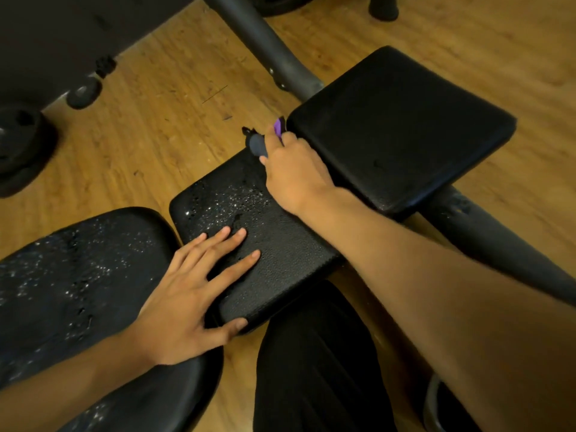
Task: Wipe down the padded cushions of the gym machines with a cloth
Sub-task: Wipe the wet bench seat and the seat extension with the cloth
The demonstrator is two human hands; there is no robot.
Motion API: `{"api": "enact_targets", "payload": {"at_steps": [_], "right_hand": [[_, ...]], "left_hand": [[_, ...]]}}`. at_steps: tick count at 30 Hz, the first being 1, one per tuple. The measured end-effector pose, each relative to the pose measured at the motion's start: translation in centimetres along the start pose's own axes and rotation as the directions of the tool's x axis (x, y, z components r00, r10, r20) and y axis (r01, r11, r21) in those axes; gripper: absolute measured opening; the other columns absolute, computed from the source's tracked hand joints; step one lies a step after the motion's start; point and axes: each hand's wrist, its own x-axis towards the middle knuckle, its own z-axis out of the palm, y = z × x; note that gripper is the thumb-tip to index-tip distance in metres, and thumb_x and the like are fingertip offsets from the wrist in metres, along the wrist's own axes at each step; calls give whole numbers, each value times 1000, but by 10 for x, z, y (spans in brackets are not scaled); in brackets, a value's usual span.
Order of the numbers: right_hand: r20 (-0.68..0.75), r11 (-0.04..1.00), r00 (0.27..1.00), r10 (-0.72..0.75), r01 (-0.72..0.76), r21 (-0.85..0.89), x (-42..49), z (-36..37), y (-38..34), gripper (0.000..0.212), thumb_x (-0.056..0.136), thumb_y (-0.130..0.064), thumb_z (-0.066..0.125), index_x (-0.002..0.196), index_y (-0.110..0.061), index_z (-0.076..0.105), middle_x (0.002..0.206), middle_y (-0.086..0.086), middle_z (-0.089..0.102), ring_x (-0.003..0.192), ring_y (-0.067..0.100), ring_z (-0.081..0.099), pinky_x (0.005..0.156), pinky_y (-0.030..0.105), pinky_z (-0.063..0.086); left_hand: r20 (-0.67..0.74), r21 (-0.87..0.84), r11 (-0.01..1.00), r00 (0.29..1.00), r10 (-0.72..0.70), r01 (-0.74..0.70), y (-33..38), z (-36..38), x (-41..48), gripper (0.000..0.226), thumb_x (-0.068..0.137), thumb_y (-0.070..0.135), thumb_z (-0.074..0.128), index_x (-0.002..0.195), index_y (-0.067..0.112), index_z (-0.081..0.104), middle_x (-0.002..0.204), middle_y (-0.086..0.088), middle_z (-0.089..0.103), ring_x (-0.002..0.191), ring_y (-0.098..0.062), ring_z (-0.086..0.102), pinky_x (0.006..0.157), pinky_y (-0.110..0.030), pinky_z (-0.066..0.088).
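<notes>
left hand (193, 291) lies flat on the middle cushion (290, 254) at centre frame, fingers straight and spread, thumb over the near edge — bracing, not gripping anything. right hand (296, 173) is up at that cushion's far end, just beside the upper-right cushion (402, 126), fingers curled round the purple cloth (278, 127); only a scrap of it pokes out past the knuckles. there's also a dark grey rounded thing (258, 144) by its fingertips, can't tell what it is. the middle pad's far half and the lower-left cushion (78, 275) are speckled with shiny droplets, so i'd guess both need a pass. tip for this bit: open the cloth out so a flat face meets the pad, drag from the far end toward the near edge in overlapping strokes, press down with the left hand so the pad doesn't rock — and lift it off before the cloth gets there.
</notes>
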Motion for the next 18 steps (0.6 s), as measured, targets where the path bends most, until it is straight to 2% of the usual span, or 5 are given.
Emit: {"api": "enact_targets", "payload": {"at_steps": [6, 9, 13, 15, 18], "right_hand": [[-22, 982, 985, 172, -170, 86, -131, -10, 17, 65, 108, -33, 43, 163, -16, 13, 144, 6, 43, 129, 20, 43, 105, 33, 42], [5, 980, 984, 181, -180, 90, -150, -9, 16, 70, 107, -29, 46, 163, -18, 5, 150, 1, 37, 133, 17, 38, 108, 31, 39], [23, 997, 999, 27, -25, -72, -90, -8, 8, 68, 108, -24, 45, 162, -7, 7, 165, 15, 21, 149, 29, 27, 119, 36, 28], [44, 996, 999, -27, 31, -89, -34, -4, 3, 67, 108, -23, 47, 161, -3, 12, 162, 19, 26, 143, 34, 36, 112, 40, 36], [65, 1000, 997, -31, 31, 3, 31, -1, -3, 51, 109, -21, 44, 154, -3, 29, 148, 18, 42, 128, 37, 50, 90, 41, 42]], "left_hand": [[-30, 8, 1000, 1000, 7, -7, 2, 2, 0, 85, 91, 67, 54, 164, 32, 27, 172, -2, 20, 160, -27, 16, 126, -51, 13], [-38, 8, 1000, 999, 2, -2, 2, 2, 0, 87, 89, 66, 56, 164, 31, 28, 172, -1, 21, 160, -27, 16, 126, -51, 14], [-26, 21, 1000, 1000, -7, 8, 0, 3, 0, 87, 90, 68, 55, 164, 31, 29, 172, -1, 20, 160, -27, 16, 126, -51, 13], [-17, 20, 1000, 1000, -7, 7, 0, 1, 0, 87, 90, 69, 55, 164, 31, 28, 173, -1, 19, 160, -27, 15, 126, -51, 13], [-4, 23, 1000, 1000, -4, 4, 0, 1, 0, 88, 90, 69, 55, 164, 32, 27, 173, -2, 19, 160, -27, 14, 126, -51, 13]]}}
